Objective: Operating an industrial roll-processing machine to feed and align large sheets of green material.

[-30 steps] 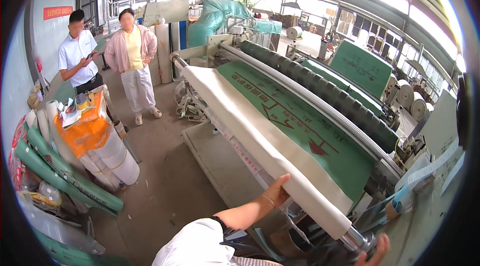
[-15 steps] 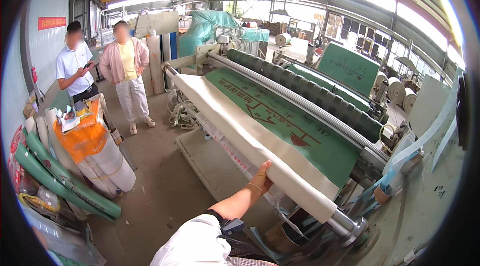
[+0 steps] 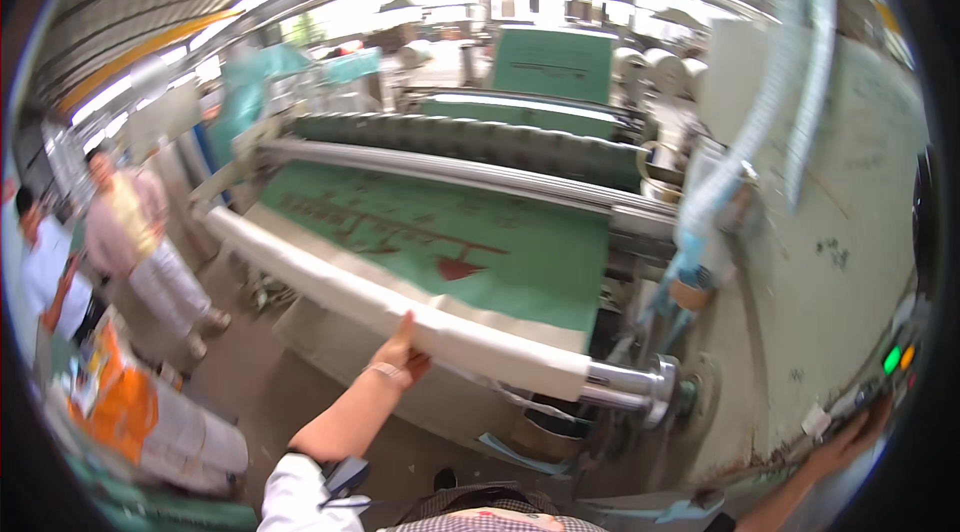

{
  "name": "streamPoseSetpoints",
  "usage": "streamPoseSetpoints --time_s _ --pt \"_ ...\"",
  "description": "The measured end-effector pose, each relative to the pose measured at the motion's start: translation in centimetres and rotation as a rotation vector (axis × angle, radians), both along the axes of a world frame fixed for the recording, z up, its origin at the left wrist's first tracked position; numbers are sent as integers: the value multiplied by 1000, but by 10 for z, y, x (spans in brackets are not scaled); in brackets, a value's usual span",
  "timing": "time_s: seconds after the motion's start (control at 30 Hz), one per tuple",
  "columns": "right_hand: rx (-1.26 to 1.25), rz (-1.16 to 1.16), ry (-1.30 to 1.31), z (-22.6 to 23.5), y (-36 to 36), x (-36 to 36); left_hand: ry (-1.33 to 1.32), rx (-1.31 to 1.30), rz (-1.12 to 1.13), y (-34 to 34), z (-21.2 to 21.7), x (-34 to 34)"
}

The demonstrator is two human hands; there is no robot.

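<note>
Left hand (image 3: 405, 352): fingers flat and spread against the near face of the white roll (image 3: 400, 307), holding nothing, seemingly steadying or feeling the wound cloth; a band sits at the wrist; white roll: long, lying crosswise on the machine, its right end carried on a steel shaft (image 3: 630, 387), which explains why it hangs clear of the floor; green sheet (image 3: 440, 242): printed with red marks, stretched from the upper rollers (image 3: 480, 147) down onto the roll, kept taut for winding; right hand (image 3: 850, 432): at the lower right, resting on the control panel (image 3: 895, 362) beside its green and orange lights; whether the fingers press a button cannot be told; containers: a brown tub (image 3: 545, 432) under the shaft end, contents hidden; bystanders: two people (image 3: 130, 242) standing well apart at the left, beside stacked white rolls with orange wrapping (image 3: 150, 422).
</note>
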State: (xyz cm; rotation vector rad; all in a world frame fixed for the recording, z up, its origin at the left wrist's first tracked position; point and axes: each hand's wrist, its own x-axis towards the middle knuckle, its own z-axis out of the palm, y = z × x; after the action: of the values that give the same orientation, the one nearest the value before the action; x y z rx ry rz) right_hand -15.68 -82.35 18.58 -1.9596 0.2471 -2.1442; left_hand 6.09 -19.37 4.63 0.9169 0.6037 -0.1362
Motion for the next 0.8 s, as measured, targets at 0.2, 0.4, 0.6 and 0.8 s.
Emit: streamPoseSetpoints --time_s 0.2,0.4,0.6,0.8 --pt "66 72 -80 6 24 8 -557 788 -209 7 20 -76" --pt "115 54 -101 6 18 -9 -901 2197 -362 -13 37 -69" --pt "262 -14 -90 19 29 -3 -805 1871 -424 -27 68 44" --pt "223 103 -187 9 26 12 -1179 1533 -210 -58 107 41"
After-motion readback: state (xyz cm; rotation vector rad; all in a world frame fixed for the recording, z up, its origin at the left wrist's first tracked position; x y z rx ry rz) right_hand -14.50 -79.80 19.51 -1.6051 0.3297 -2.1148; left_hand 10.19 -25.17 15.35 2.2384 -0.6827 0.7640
